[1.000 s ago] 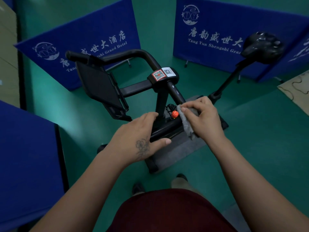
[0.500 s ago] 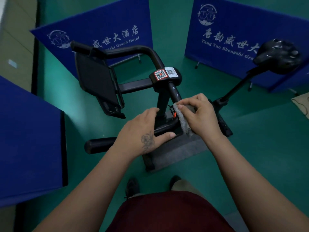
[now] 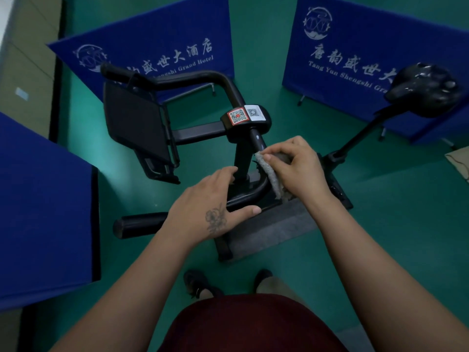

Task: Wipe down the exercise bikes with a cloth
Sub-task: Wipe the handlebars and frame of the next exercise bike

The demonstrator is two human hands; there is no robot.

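A black exercise bike [image 3: 245, 121] stands on the green floor in front of me, with two QR stickers on its centre hub, a dark screen holder at the left and a black saddle [image 3: 422, 88] at the far right. My right hand [image 3: 297, 168] grips a grey cloth [image 3: 270, 174] and presses it against the curved handlebar tube just below the hub. My left hand [image 3: 210, 207] rests over the near handlebar, fingers curled on the tube, thumb stretched out. The near grip end sticks out to the left of that hand.
Blue fabric partitions [image 3: 157, 54] with hotel lettering stand behind the bike at the left and right, and another blue panel [image 3: 43, 212] is close at my left. A grey mat [image 3: 274, 229] lies under the bike's base. My feet are just behind it.
My right hand has slid the cloth up the handlebar tube toward the hub, covering the orange knob. My view has shifted left, so the near grip end shows. The left hand stays on the bar.
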